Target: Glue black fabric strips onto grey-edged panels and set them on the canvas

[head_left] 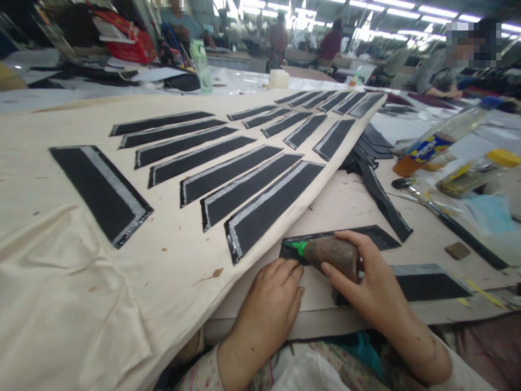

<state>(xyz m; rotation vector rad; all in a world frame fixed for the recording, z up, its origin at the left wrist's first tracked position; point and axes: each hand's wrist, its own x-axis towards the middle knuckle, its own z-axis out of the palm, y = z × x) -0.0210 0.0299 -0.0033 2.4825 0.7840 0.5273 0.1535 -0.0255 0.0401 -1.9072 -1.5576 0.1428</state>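
My right hand (372, 282) is wrapped around a brown glue bottle (334, 255) with a green nozzle, tilted so its tip points left. That tip meets the left end of a black strip (376, 237) lying at the table's front. A dark, wet-looking line runs along the strip's far edge. My left hand (274, 293) lies palm down, its fingertips resting at the strip's near left corner. Partly behind my right hand is another black strip (429, 285) with a grey band.
Cream cloth (171, 244) carries rows of black strips (272, 206) with grey, glossy edges. To the right are a drink bottle (431, 142), a yellow-capped bottle (476, 171), a blue mask (490, 212) and a long dark-handled tool (459, 233). People work farther back.
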